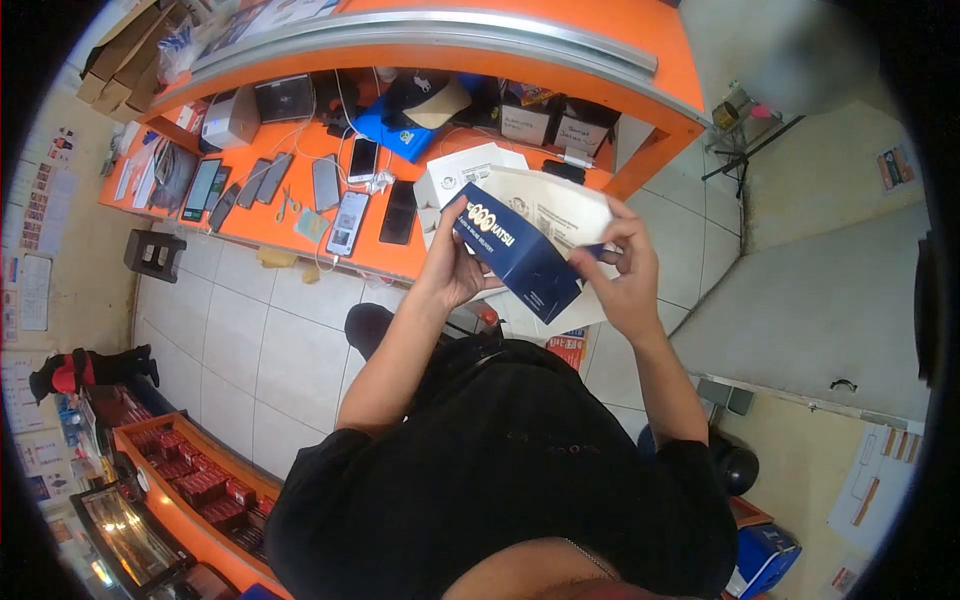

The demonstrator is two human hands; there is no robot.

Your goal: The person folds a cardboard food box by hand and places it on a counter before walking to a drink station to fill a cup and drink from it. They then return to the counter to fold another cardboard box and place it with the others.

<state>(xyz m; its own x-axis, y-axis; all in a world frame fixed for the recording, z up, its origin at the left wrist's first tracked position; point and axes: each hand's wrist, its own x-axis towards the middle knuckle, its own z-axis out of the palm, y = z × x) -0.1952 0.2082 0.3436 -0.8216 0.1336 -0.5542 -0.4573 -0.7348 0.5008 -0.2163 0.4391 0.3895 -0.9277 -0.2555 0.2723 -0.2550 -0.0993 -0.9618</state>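
A dark blue cardboard food box (515, 255) with "KATSU" lettering is held up in front of my chest, tilted, its white inner side showing at the top. My left hand (455, 262) is wrapped round its left end from below, fingers partly hidden behind it. On the right end, my right hand (622, 268) grips the box, the thumb and fingers closed at a folded blue flap. Behind it, on the orange counter, lie white cardboard pieces (470, 165), partly covered by the box.
Several phones line the orange counter (280, 232), among them a lit one (346, 224), with scissors (287, 205) and white cables. A cap (425, 98) and labelled boxes (525, 122) stand under the raised shelf. Lower left, an orange tray (150, 440) holds small red boxes.
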